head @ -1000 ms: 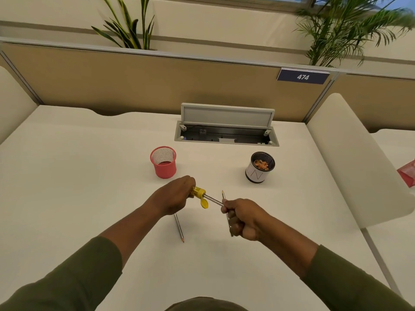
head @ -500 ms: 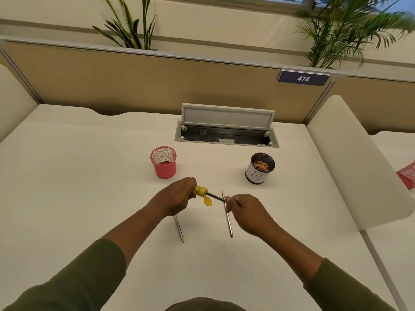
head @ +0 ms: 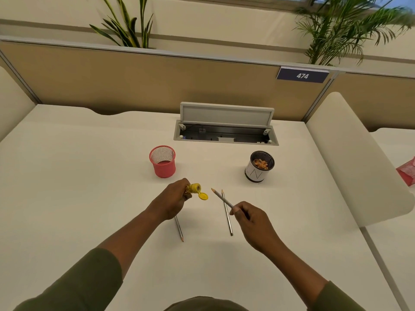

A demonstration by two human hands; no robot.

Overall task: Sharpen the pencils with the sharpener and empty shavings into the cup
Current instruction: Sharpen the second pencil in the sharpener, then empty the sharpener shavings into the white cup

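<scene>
My left hand grips a small yellow sharpener above the desk, its round lid hanging open below it. My right hand holds a grey pencil by its rear half, sharpened tip pointing toward the sharpener with a gap between them. A second pencil lies on the desk just beside the right hand. A third pencil lies partly under my left wrist. The dark cup with a white label, holding orange shavings, stands at the right.
A red mesh cup stands left of centre on the white desk. Behind it an open cable hatch is set into the desk. A tan partition runs along the back, and a white divider rises on the right.
The pencil was inside the sharpener; my right hand has drawn it out and moved right, leaving a gap. The left hand with the sharpener has stayed nearly still.
</scene>
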